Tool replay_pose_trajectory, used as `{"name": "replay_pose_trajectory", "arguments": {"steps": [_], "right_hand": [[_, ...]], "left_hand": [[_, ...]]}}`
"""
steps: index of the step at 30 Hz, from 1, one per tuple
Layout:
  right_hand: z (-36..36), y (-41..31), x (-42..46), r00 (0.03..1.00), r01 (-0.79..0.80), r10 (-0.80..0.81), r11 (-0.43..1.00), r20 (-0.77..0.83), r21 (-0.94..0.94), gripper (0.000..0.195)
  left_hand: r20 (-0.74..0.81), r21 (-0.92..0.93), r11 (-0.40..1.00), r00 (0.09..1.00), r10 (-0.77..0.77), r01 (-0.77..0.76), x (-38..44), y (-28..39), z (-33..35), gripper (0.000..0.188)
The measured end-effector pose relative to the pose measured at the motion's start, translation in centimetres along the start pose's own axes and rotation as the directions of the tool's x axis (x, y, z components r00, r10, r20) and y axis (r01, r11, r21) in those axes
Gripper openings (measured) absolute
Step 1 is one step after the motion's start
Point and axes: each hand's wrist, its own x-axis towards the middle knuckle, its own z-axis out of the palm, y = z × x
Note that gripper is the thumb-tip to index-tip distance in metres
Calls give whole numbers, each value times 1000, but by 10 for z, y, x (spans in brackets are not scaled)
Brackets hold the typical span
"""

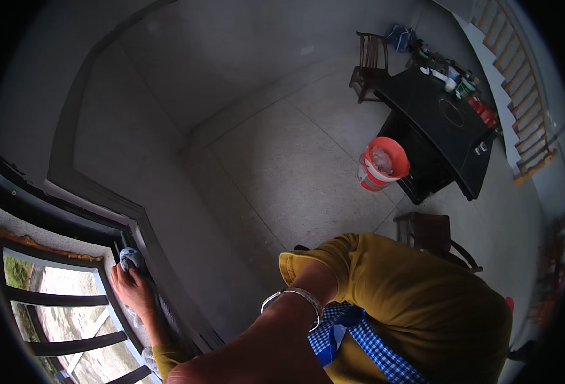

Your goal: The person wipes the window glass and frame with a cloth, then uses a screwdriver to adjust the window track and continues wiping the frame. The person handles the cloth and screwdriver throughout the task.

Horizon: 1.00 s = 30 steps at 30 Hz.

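Observation:
My left hand (132,289) grips a bunched grey-blue cloth (131,258) at the corner of a dark window frame (95,224). The cloth touches the frame's inner edge. More grey cloth (166,307) lies along the sill beside my left forearm. My right arm, with a silver bangle (317,307) around it, reaches across the bottom of the view. My right hand (186,372) is close to the camera and cut off by the bottom edge; its fingers are not visible. A blue checked apron (383,353) hangs over my mustard top.
Dark bars (78,343) cross the bright window at left. A red bucket (399,156) with crumpled plastic inside stands by a black table (421,113) bearing containers. One wooden chair (371,72) stands behind the table, another (431,230) near my side. A staircase railing (527,96) rises at right.

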Motion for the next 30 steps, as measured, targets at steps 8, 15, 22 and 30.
{"name": "replay_pose_trajectory", "arguments": {"steps": [8, 15, 22, 30], "right_hand": [[5, -5, -6, 999, -37, 38, 998, 8, -59, 32], [6, -10, -14, 1000, -27, 26, 997, -17, -66, 27], [5, -18, -28, 997, -55, 51, 994, -50, -92, 21], [8, -27, -35, 994, -82, 73, 988, -78, -128, 17]], "left_hand": [[3, -56, 998, 1000, 19, -19, 5, 12, 3, 28], [-20, -154, 988, 999, 28, -31, 8, 16, 3, 17], [-30, -183, 983, 999, 15, -20, 7, 17, 1, 17], [-35, -239, 971, 999, 5, -13, 5, 13, 3, 23]]}}
